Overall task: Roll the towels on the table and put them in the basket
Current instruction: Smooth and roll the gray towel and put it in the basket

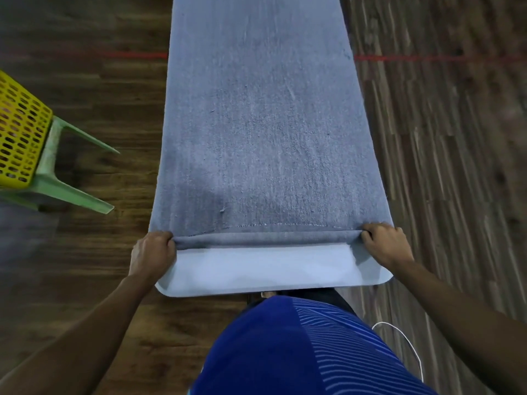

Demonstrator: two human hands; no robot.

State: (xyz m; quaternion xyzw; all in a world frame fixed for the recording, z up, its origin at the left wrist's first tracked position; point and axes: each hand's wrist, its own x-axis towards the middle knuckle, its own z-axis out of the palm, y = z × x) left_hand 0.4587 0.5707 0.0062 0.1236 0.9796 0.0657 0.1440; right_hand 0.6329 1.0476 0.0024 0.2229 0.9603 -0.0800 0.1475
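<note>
A long grey-blue towel (262, 124) lies flat along a narrow white table (262, 276), covering it from the far end down to my hands. Its near edge is curled over into a small first roll across the table's width. My left hand (152, 253) grips the left end of that roll and my right hand (385, 245) grips the right end. A strip of bare table shows between the roll and my body. A yellow perforated basket (20, 132) stands at the far left on a green plastic stool (60, 178).
Dark wooden floor surrounds the table on both sides, with a red line (427, 58) marked across it. A white cable (407, 346) hangs by my right hip. My blue shirt fills the bottom centre.
</note>
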